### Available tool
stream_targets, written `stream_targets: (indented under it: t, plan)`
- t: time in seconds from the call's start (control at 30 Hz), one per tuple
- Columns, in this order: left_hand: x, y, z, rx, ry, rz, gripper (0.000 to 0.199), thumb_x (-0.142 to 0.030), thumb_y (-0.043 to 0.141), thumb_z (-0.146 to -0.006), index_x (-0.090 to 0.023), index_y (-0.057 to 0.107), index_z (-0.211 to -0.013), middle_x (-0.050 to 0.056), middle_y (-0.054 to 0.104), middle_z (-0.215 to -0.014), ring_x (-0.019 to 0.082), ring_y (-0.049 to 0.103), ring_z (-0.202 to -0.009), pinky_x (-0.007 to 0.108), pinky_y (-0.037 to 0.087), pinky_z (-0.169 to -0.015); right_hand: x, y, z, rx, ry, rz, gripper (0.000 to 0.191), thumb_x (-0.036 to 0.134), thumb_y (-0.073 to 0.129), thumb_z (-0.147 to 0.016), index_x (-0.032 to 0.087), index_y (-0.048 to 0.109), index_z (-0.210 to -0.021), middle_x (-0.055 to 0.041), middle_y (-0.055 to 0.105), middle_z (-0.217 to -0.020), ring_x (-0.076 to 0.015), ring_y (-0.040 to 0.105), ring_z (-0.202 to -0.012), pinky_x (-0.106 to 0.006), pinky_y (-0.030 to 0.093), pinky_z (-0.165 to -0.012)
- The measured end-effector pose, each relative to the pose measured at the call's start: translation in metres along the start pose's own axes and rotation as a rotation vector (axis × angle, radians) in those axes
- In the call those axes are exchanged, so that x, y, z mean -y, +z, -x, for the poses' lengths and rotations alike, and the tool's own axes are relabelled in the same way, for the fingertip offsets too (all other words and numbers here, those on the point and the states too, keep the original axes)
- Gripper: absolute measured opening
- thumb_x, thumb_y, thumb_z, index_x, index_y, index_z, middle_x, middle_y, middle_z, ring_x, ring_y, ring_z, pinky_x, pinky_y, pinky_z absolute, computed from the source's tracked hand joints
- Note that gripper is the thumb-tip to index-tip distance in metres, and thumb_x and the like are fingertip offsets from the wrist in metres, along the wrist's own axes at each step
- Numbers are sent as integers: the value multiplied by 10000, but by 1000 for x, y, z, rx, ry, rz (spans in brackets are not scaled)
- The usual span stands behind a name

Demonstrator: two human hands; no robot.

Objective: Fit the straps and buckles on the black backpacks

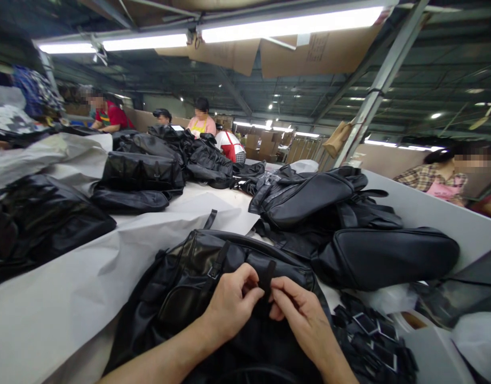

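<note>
A black backpack (197, 261), shiny like leather, lies in front of me with its flap straps upward. My left hand (233, 301) is closed in a pinch at the left edge of a short black strap (270, 271) on the bag's front. From the other side my right hand (299, 309) pinches at the same strap, thumb and fingertips together. The fingers partly hide the strap's lower end, and any buckle there cannot be made out. Left of my hands, a second strap passes through a metal buckle (213, 272).
More black bags (305, 200) are heaped at the right and a bag (141, 173) lies at the back left. White sheeting (81, 282) covers the table's left side. Black straps with metal buckles (383, 341) lie at the lower right. Several people work beyond the table.
</note>
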State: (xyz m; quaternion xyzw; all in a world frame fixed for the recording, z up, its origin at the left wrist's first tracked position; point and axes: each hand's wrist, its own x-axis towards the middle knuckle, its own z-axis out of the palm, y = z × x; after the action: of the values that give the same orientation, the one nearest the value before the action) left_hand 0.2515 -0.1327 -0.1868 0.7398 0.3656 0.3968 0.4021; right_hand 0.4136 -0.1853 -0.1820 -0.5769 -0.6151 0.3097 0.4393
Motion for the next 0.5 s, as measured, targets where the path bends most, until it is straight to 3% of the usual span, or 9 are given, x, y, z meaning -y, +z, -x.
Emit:
stream_targets:
  t: [0.13, 0.33, 0.43, 0.5]
  plan:
    - [-1, -1, 0, 81, -48, 140, 95, -117, 568, -784, -193, 533, -829, -44, 598, -667, 119, 567, -614, 222, 407, -593, 3, 5, 0, -47, -48, 82, 366, 524, 493, -929, 218, 680, -1000, 8, 627, -647, -152, 609, -586, -243, 477, -577]
    - [-1, 4, -5, 75, -115, 241, 127, -109, 618, -738, -181, 519, -774, -57, 565, -612, 102, 507, -561, 204, 369, -543, 6, 14, -1, -294, -308, 394, 220, 388, 544, -924, 259, 720, -945, -37, 660, -860, -178, 650, -760, -260, 491, -694]
    - [0, 6, -5, 41, -93, 202, 81, -147, 631, -745, -169, 557, -770, -41, 581, -635, 113, 517, -587, 209, 364, -549, 11, 17, 1, -319, -333, 306, 188, 359, 554, -915, 264, 716, -926, -42, 686, -957, -187, 664, -867, -252, 509, -769]
    - [-1, 6, -4, 41, -88, 159, 51, -182, 632, -753, -165, 584, -756, -29, 589, -645, 125, 523, -602, 215, 353, -548, 12, 18, 3, -282, -272, 228, 197, 377, 551, -912, 259, 708, -898, -30, 705, -908, -183, 671, -827, -250, 521, -763]
